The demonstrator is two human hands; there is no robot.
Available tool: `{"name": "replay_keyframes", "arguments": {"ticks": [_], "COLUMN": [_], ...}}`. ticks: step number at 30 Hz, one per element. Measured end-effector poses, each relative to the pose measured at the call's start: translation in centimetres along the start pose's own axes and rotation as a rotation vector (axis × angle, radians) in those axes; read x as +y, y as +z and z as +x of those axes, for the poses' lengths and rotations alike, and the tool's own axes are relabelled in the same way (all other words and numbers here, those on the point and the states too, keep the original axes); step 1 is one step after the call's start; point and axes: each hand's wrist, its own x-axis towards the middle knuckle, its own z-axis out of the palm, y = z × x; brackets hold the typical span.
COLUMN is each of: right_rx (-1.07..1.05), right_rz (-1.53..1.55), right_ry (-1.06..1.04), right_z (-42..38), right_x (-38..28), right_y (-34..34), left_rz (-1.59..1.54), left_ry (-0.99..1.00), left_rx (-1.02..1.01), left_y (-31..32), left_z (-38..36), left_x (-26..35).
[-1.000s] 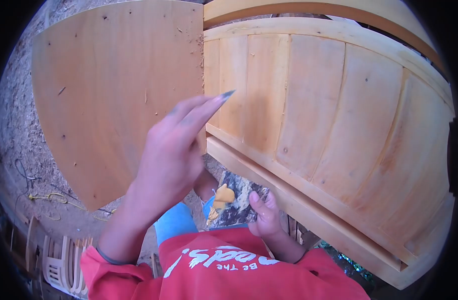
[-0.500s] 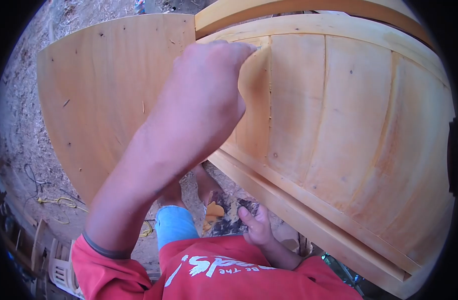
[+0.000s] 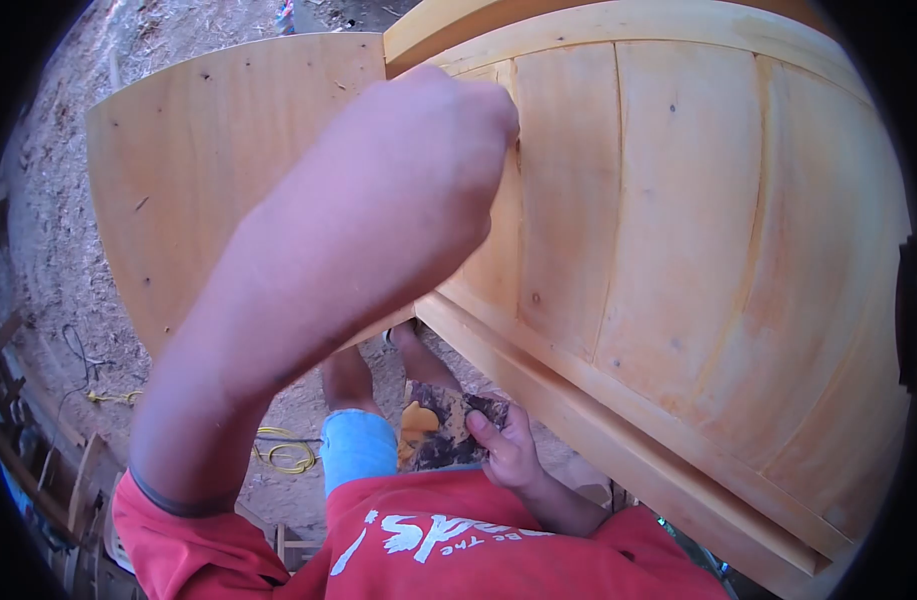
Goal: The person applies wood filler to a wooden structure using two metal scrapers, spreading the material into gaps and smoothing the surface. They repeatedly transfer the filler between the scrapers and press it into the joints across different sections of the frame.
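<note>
My L hand [image 3: 453, 135] is up over the far L part of the panel [image 3: 683, 210], back of hand to me & fingers bent in, but I can't tell how tightly or what's in it. My R hand [image 3: 508, 450], nr my red shirt [image 3: 488, 530], is closed on the R edge of the small board [image 3: 456, 425], thumb on top, w/ orange paste [image 3: 416, 422] on the board's L side. Plywood [image 3: 203, 160] is L of the panel, yellow cord [image 3: 288, 455] on the ground, near L.

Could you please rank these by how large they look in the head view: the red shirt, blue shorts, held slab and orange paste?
1. Red shirt
2. Blue shorts and held slab: too alike to rank
3. Orange paste
</note>
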Motion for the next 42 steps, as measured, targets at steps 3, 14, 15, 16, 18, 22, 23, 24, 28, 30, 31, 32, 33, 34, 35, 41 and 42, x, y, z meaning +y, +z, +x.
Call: {"name": "replay_keyframes", "arguments": {"ticks": [3,14,15,16,18,22,23,24,28,30,31,32,33,34,35,41,42], "right_rx": [-0.033,-0.032,-0.015,0.002,-0.002,-0.001,-0.01,-0.018,-0.041,-0.028,-0.023,-0.007,0.007,0.022,0.043,0.07,0.077], "right_rz": [-0.021,-0.059,-0.071,-0.082,-0.104,-0.081,-0.062,-0.043,-0.026,-0.072,-0.096,-0.118,-0.139,-0.159,-0.253,-0.27,-0.286], "right_ry": [-0.005,0.057,0.046,0.031,0.013,0.087,0.08,0.072,0.137,0.103,0.085,0.045,0.005,-0.035,-0.07,-0.099,-0.11], "right_z": [0.4,0.1,0.3,0.3,0.2,-0.2,-0.2,-0.1,-0.3,-0.3,-0.3,-0.4,-0.3,-0.3,-0.4,-0.7,-0.7], "right_x": [-0.1,2.6,2.9,3.1,3.1,2.6,2.9,3.1,3.0,3.1,3.2,3.3,3.4,3.5,3.3,1.9,1.7], "right_y": [0.0,-1.9,-1.8,-1.9,-2.0,-2.3,-2.3,-2.4,-2.6,-2.5,-2.4,-2.3,-2.1,-1.9,-1.7,-0.4,-0.1], "left_rz": [-0.005,0.023,0.026,0.031,0.024,-0.009,-0.013,-0.009,0.004,0.01,0.014,0.019,0.056,0.093,0.131,0.12,0.108], "left_ry": [0.011,-0.05,-0.023,0.006,0.001,-0.067,-0.065,-0.063,-0.053,-0.031,-0.01,0.011,0.027,0.043,0.06,0.091,0.093], "left_rx": [-0.096,-0.222,-0.203,-0.183,-0.2,-0.268,-0.262,-0.279,-0.326,-0.356,-0.377,-0.397,-0.385,-0.373,-0.362,-0.16,-0.195], "left_y": [0.6,3.0,3.1,3.4,3.7,3.9,4.0,4.0,4.1,3.9,3.7,3.6,3.7,3.9,4.0,6.1,5.8], "left_z": [-1.1,-5.3,-5.5,-5.9,-6.5,-7.4,-7.6,-7.7,-8.0,-7.7,-7.5,-7.4,-7.4,-7.5,-7.5,-9.0,-9.0], "left_x": [0.6,3.0,2.8,2.8,3.2,4.1,4.1,4.2,4.4,4.3,4.3,4.4,4.6,4.8,5.1,5.7,5.5]}}
